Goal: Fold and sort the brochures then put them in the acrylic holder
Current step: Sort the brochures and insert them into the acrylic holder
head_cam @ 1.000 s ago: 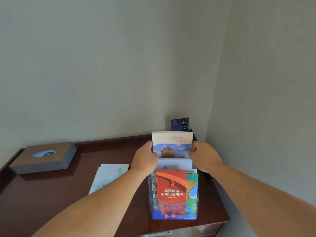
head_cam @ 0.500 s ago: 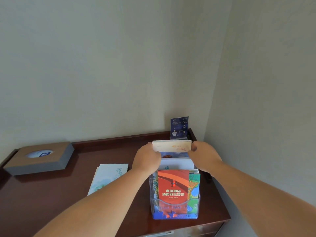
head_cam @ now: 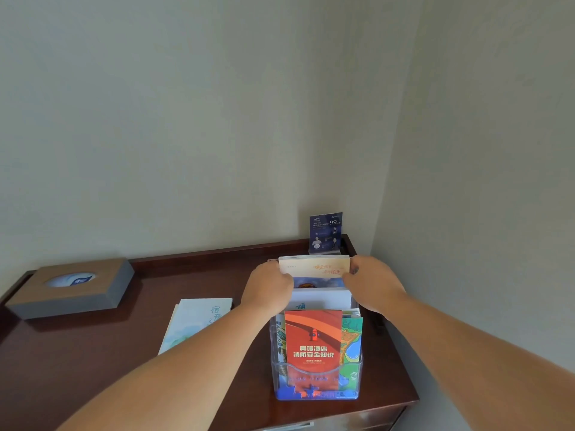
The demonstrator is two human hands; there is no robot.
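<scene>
A clear acrylic holder [head_cam: 317,373] stands near the desk's front right edge. Its front tier shows a red brochure [head_cam: 312,337] over green and blue map brochures [head_cam: 352,340]. Behind them sits a white brochure [head_cam: 322,300]. In the rear tier a cream-topped brochure stack [head_cam: 314,266] is pinched at its left edge by my left hand [head_cam: 269,289] and at its right edge by my right hand [head_cam: 371,284]. A pale blue-green brochure [head_cam: 196,320] lies flat on the desk to the left of the holder.
A brown tissue box [head_cam: 71,286] sits at the back left of the dark wooden desk [head_cam: 93,353]. A small dark blue sign card [head_cam: 325,232] stands in the back right corner. Walls close in behind and to the right.
Both hands have lowered the cream-topped brochures down into the holder's rear tier, so less of the picture on them shows than a second ago.
</scene>
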